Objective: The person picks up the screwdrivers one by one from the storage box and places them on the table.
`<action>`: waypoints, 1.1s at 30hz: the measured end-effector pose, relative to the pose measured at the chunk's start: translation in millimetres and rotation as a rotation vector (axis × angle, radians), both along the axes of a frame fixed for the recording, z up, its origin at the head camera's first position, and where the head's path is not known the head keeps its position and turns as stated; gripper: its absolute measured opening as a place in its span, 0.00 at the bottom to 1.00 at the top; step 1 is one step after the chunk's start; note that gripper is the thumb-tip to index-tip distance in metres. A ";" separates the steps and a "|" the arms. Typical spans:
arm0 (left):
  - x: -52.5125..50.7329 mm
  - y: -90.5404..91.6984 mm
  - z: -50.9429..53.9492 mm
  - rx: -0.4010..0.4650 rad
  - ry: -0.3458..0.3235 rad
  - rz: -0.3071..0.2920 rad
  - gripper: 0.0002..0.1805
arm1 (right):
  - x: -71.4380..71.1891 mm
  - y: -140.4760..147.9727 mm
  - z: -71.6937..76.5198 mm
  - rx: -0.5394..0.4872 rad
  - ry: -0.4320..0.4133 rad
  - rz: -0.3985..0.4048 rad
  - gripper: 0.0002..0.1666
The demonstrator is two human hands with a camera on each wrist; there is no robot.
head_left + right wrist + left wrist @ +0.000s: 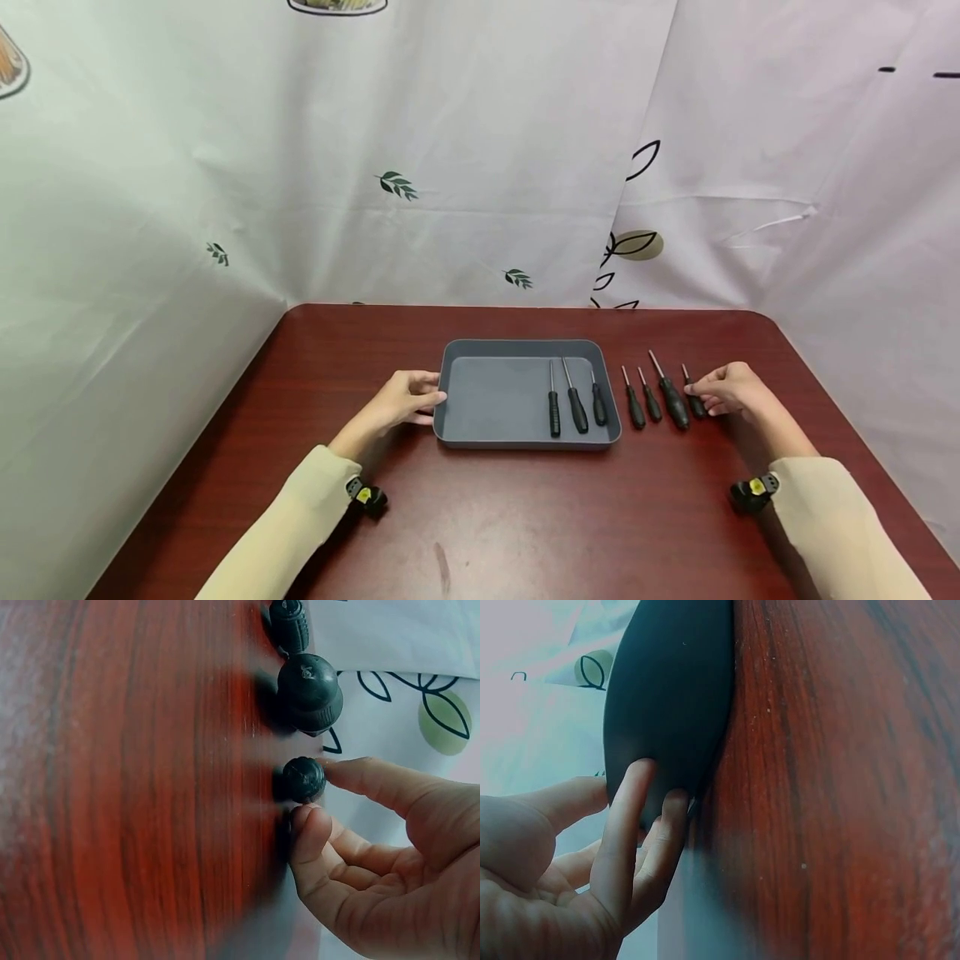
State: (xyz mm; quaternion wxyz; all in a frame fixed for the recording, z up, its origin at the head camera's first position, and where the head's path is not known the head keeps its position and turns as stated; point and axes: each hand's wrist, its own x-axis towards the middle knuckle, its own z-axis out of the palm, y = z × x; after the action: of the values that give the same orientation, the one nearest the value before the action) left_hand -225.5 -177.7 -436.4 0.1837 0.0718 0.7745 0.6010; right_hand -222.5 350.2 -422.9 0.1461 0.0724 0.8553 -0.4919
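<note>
A shallow grey tray [491,408] lies on the table, and my left hand [401,400] holds its left end. In the left wrist view, spread fingertips rest against the tray's outer wall [675,682], with the thumb at the rim. My right hand [731,388] pinches the black handle of a small screwdriver [696,406] at the right end of a row. Seen from the right wrist, thumb and finger meet either side of that handle [303,778]. Beside it lies a larger screwdriver [673,404], its shaft pointing away.
Three black screwdrivers lie in the tray's right part: one straight [554,408], a longer one [576,408] and a short one [598,404]. Between tray and right hand lie two small screwdrivers [635,408] [652,404]. A patterned white cloth [465,167] hangs behind the reddish-brown table [525,517].
</note>
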 end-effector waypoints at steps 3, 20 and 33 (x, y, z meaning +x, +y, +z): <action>0.4 -0.3 0.7 -0.005 0.002 0.001 0.29 | 0.3 0.0 1.0 0.005 0.000 0.001 0.15; 1.9 -2.4 0.1 -0.001 -0.010 -0.008 0.29 | -1.3 -4.0 11.0 -0.055 0.033 -0.019 0.18; -0.2 -7.6 9.8 -0.026 0.003 0.024 0.25 | -3.2 -23.9 18.9 -0.054 0.105 0.045 0.24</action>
State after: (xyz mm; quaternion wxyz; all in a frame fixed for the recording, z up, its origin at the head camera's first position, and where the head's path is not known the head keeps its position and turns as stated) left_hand -225.7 -185.3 -426.6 0.1762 0.0612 0.7835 0.5928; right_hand -225.7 326.4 -404.0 0.1137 0.0233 0.8495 -0.5146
